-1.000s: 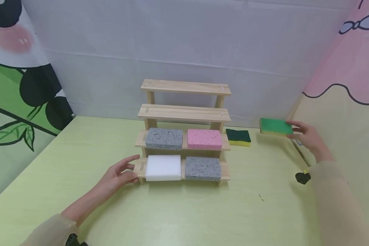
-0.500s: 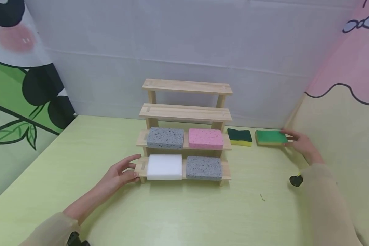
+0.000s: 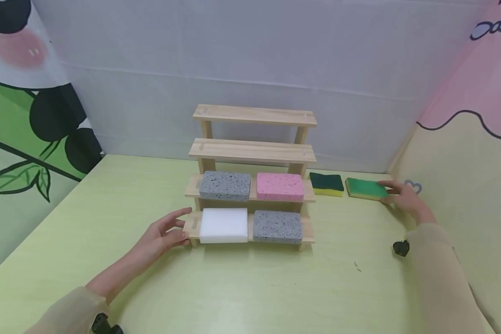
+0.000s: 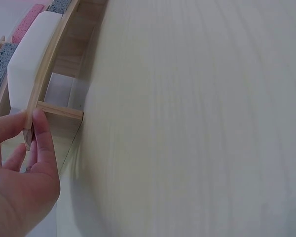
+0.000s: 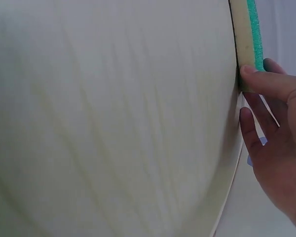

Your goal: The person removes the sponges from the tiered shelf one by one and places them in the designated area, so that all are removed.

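Note:
My right hand (image 3: pixel 405 200) pinches the right end of a scouring sponge (image 3: pixel 366 189), green on top and yellow below. It lies at table level beside a dark green and yellow sponge (image 3: pixel 326 184). In the right wrist view, the thumb presses the sponge's side edge (image 5: pixel 244 39). With my left hand (image 3: pixel 160 235) I pinch the left end of the lowest board of a stepped wooden rack (image 3: pixel 252 150); the left wrist view shows thumb and fingers on opposite faces of that board (image 4: pixel 45 74). The rack's lower boards bear a white sponge (image 3: pixel 224 225), a pink sponge (image 3: pixel 280 186) and two speckled grey sponges (image 3: pixel 224 185).
A pale curtain (image 3: pixel 250 55) hangs behind the table (image 3: pixel 250 287). Printed panels stand at left and right, the right panel (image 3: pixel 463 185) close to my right hand. A small black object (image 3: pixel 401 247) dangles by my right sleeve.
My right hand has brought the green sponge down and slightly left to the table, alongside the dark green one. The left hand keeps its grip on the rack.

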